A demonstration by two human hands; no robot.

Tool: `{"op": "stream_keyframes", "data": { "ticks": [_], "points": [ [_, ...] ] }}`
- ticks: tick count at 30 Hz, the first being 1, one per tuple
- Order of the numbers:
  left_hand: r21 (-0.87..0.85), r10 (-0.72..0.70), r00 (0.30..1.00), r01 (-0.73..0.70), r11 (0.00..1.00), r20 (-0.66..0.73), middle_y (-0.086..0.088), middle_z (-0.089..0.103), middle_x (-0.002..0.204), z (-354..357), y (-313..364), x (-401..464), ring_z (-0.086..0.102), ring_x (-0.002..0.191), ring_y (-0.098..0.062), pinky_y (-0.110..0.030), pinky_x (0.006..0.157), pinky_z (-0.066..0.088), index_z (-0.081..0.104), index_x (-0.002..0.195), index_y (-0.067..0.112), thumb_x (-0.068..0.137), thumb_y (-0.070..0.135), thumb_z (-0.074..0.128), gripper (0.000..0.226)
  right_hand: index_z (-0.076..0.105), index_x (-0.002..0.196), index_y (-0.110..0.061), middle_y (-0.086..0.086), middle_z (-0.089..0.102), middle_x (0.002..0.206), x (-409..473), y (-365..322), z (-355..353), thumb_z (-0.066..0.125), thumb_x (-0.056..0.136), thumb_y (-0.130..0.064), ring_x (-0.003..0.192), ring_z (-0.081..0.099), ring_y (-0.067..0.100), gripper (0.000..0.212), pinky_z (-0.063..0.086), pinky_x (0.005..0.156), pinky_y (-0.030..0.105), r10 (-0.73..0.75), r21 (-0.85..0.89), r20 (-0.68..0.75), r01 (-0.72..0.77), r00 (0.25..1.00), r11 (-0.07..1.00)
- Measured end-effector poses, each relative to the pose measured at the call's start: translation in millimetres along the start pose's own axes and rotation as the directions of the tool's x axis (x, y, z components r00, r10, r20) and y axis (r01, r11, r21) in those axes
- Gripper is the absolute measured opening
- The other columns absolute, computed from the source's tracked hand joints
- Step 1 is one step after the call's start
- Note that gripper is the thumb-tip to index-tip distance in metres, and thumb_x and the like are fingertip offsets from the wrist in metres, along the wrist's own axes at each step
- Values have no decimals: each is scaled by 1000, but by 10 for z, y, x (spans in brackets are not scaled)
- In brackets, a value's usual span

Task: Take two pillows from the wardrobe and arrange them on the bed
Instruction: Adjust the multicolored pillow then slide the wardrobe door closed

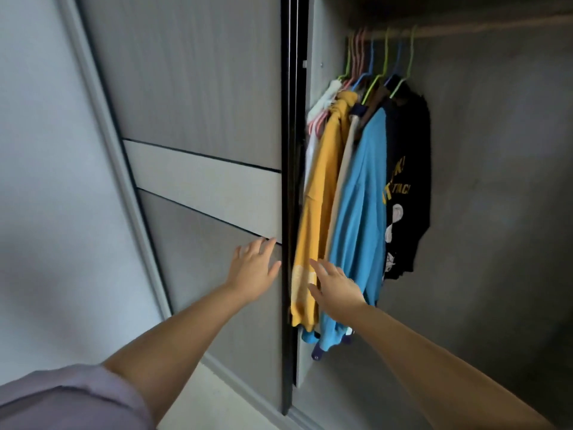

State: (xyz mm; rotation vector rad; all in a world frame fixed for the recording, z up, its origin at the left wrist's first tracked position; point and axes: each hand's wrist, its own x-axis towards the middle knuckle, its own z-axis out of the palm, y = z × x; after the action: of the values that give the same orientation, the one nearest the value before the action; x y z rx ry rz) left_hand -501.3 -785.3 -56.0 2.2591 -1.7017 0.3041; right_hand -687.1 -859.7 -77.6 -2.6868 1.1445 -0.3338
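Note:
I stand in front of an open wardrobe (496, 181). Its grey sliding door (201, 119) is pushed to the left, with a black edge strip (290, 181) beside the opening. My left hand (255, 270) is open, fingers spread against the door near that edge. My right hand (336, 287) is open too, reaching into the opening just in front of the hanging clothes. No pillow and no bed are in view.
Several garments hang from coloured hangers (381, 57) on a rail: a yellow top (319, 197), a blue shirt (359, 212) and a black printed T-shirt (409, 181). The wardrobe's inside to the right is dark and grey. A pale wall (46, 181) lies at left.

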Motion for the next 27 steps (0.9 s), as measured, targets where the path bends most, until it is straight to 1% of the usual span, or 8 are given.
{"op": "stream_keyframes", "data": {
  "ticks": [3,9,12,14,16,19,22,27],
  "points": [
    [-5,13,998,-14,1000,-57,-9,25,155,-47,-139,509,32,139,-24,-44,114,25,19,148,17,95,35,41,60,15,149,-26,-1,26,153,563,-56,-18,40,98,-38,133,39,23,58,51,87,40,2,133,-59,6,998,991],
    [0,122,979,-124,992,-164,-10,-1,161,-106,-361,1276,10,147,-24,-48,119,16,7,151,25,92,19,45,70,15,148,-18,9,26,153,1448,-352,6,51,93,-42,131,44,26,70,47,98,38,237,481,-108,-158,966,863],
    [64,276,939,-269,961,-205,-11,-4,161,-51,-517,1535,7,148,-27,-52,118,16,10,150,25,88,14,51,75,29,138,-10,12,42,139,1733,-411,12,55,91,-41,116,54,27,62,51,88,34,392,503,-174,-261,903,824],
    [81,351,914,-341,936,-205,-12,-8,160,38,-604,1611,0,148,-28,-58,115,15,12,150,24,85,11,54,79,35,133,-11,10,50,128,1795,-411,17,53,91,-41,102,60,25,55,52,78,32,404,450,-207,-280,891,848],
    [70,381,891,-376,924,-248,-15,-5,158,111,-629,1654,-4,145,-29,-63,112,16,16,150,22,81,10,59,82,37,130,-13,8,56,116,1818,-404,34,52,91,-41,87,61,20,51,53,69,30,386,380,-240,-280,891,882],
    [82,392,865,-386,919,-313,-22,15,156,172,-599,1689,10,142,-34,-70,103,23,33,145,18,73,11,67,80,38,122,-15,5,58,96,1853,-429,31,54,87,-40,75,59,19,45,52,60,31,414,365,-253,-310,875,878],
    [112,405,840,-392,913,-361,-20,30,153,186,-584,1700,19,140,-32,-72,100,23,42,139,18,66,11,73,80,39,119,-16,1,59,80,1876,-432,16,55,85,-38,65,60,17,44,49,51,28,422,382,-245,-313,873,870],
    [166,457,807,-426,889,-374,-20,38,149,140,-475,1659,32,137,-38,-76,95,26,48,135,16,65,13,76,75,42,117,-19,-3,59,75,1741,-364,-29,59,84,-35,62,60,11,41,50,48,24,426,439,-234,-296,874,848]
  ]
}}
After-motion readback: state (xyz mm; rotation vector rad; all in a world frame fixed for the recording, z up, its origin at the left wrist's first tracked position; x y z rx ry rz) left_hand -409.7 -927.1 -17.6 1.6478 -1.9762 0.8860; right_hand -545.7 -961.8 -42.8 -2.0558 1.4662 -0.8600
